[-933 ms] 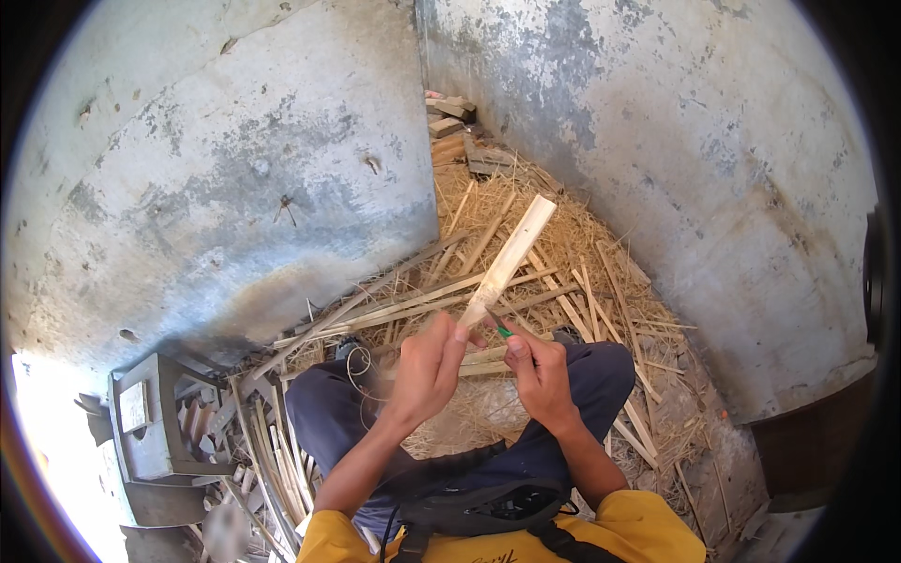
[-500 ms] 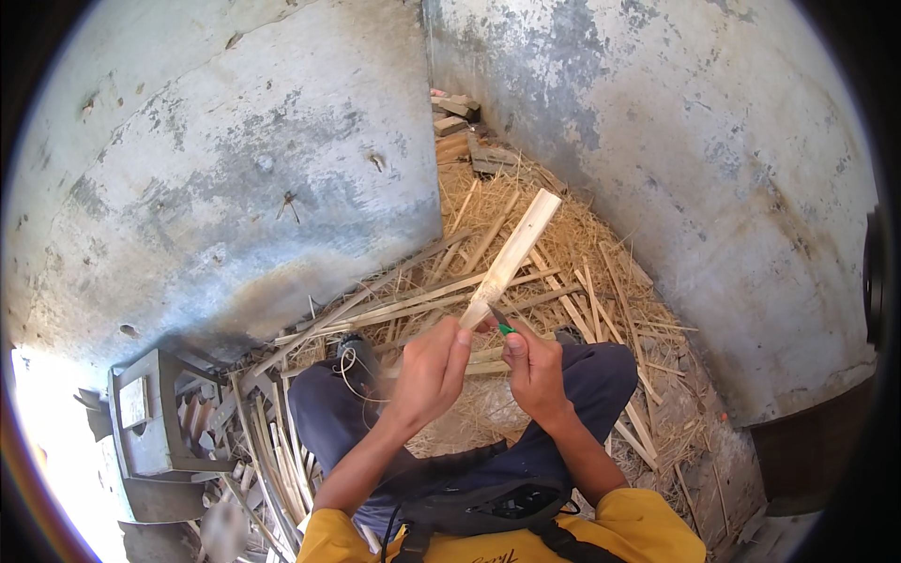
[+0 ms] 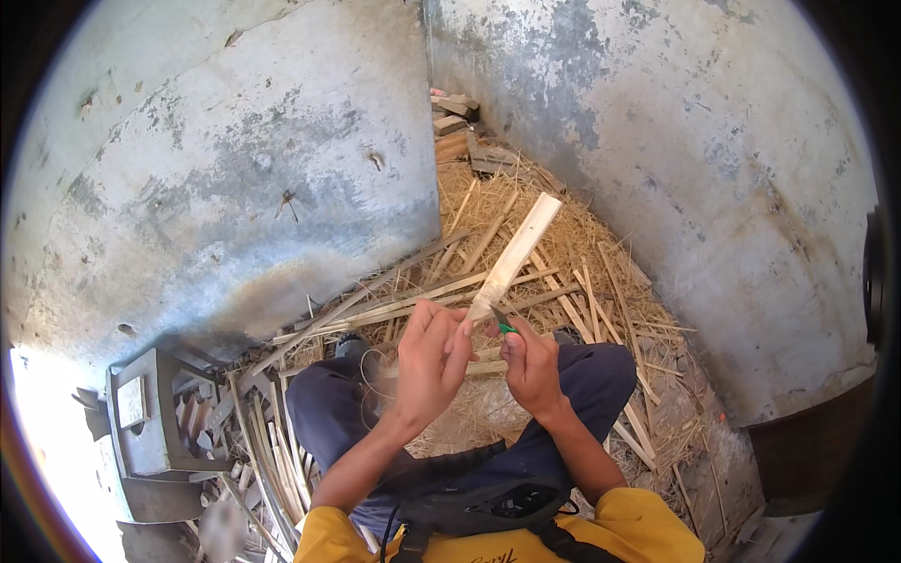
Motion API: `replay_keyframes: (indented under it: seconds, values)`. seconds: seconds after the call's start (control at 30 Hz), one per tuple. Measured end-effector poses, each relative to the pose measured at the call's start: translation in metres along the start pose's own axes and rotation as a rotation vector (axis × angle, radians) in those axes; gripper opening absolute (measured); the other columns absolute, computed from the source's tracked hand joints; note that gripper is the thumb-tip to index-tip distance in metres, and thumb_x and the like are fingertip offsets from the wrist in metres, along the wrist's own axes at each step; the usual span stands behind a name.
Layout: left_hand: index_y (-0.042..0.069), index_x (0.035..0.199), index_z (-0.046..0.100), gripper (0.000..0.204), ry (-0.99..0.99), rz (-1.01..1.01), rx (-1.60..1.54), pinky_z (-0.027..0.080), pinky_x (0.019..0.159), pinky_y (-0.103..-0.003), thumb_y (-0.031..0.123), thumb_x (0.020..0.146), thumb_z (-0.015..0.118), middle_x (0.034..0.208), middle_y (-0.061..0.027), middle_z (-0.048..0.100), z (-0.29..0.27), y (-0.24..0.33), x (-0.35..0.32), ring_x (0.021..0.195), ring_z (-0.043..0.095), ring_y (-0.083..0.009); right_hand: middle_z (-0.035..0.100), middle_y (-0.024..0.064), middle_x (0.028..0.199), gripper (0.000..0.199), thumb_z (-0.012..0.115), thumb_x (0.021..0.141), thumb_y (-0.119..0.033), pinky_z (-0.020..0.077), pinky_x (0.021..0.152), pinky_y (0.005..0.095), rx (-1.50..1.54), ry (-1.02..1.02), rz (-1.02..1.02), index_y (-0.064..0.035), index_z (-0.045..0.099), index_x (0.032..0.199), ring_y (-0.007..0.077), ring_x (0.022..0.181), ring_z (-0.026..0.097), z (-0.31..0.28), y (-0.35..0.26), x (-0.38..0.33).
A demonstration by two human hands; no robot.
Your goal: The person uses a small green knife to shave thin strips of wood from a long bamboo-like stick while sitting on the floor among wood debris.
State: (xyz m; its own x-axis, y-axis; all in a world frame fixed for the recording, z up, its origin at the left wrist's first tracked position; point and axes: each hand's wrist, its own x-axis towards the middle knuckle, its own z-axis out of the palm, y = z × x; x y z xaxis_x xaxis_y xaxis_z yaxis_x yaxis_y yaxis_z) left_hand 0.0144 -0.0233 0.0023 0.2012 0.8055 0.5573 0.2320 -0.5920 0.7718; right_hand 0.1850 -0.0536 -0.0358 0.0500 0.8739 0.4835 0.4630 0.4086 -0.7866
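Peeling-walled corner with a littered floor, where a person works on a pale wooden strip

Seen from the head camera, two blotchy grey-white plaster walls [image 3: 235,178] meet above a floor covered in straw-coloured shavings [image 3: 563,228] and scattered thin wooden lengths. Facing that corner, I see a person in a yellow shirt [image 3: 648,525] and dark blue trousers [image 3: 324,403], knees spread wide, with a black waist bag [image 3: 507,502] across the lap.

Out in front, between the knees and the corner, a flat, pale wooden strip [image 3: 516,258] slants up and to the right, raised above the shavings. Its near end lies by both hands. The left hand [image 3: 432,361] has loosely bent fingers, its thumb beside that end; I cannot tell whether it grips the wood. The right hand [image 3: 533,368] is closed around a small green-handled knife [image 3: 507,327], the dark blade against or just beside the strip's right edge.

At far left stands a grey, box-like frame [image 3: 155,450].
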Motion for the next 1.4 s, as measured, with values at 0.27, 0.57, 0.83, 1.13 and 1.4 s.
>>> replay_keyframes:
  seconds: [0.27,0.57,0.83,1.13,1.4]
  values:
    - [-0.007,0.084,0.058,0.023,0.027,-0.044,-0.09,0.06,0.052,-0.025,0.005,0.104,0.059,0.092,-0.0127,0.055,0.006,0.003,0.001,0.067,0.059,-0.0111,0.052,0.0072,0.059,0.033,0.043,0.112,-0.022,0.0425,0.052,0.0319,-0.015,0.105,0.037,0.0001,0.065,0.1,0.0178,0.05,0.055,0.009,-0.011,-0.003]
    - [-0.004,0.082,0.058,0.019,0.073,0.058,0.07,0.053,0.071,-0.037,0.0,0.099,0.063,0.074,-0.0119,0.051,0.003,0.004,0.005,0.074,0.061,-0.0275,0.058,0.014,0.065,0.02,0.051,0.109,-0.014,0.0465,0.054,0.04,-0.091,0.172,0.066,-0.0007,0.065,0.104,0.03,0.055,0.062,0.017,-0.025,-0.001]
    - [-0.008,0.092,0.066,0.016,0.065,0.062,0.051,0.048,0.046,-0.026,0.002,0.103,0.06,0.08,-0.0065,0.055,0.008,-0.004,0.003,0.057,0.054,-0.0085,0.055,0.009,0.061,0.027,0.047,0.111,-0.019,0.0461,0.053,0.0363,0.029,0.25,0.047,0.0002,0.064,0.104,0.023,0.054,0.062,0.038,-0.004,-0.004]
    - [-0.008,0.099,0.069,0.013,0.096,0.056,0.084,0.045,0.051,-0.027,0.002,0.102,0.061,0.077,-0.0069,0.054,0.005,-0.001,0.006,0.057,0.054,-0.0097,0.057,0.0101,0.062,0.029,0.045,0.112,-0.021,0.0468,0.052,0.0372,0.078,0.335,0.03,-0.0001,0.063,0.103,0.026,0.055,0.065,0.057,-0.006,0.005]
    - [-0.006,0.093,0.067,0.01,0.131,0.039,0.137,0.042,0.055,-0.032,0.001,0.099,0.063,0.071,-0.009,0.054,0.001,0.008,0.012,0.059,0.05,-0.0163,0.06,0.018,0.067,0.022,0.048,0.11,-0.017,0.0476,0.054,0.0438,0.003,0.275,0.012,-0.0005,0.061,0.103,0.0379,0.06,0.066,0.051,-0.01,0.011]
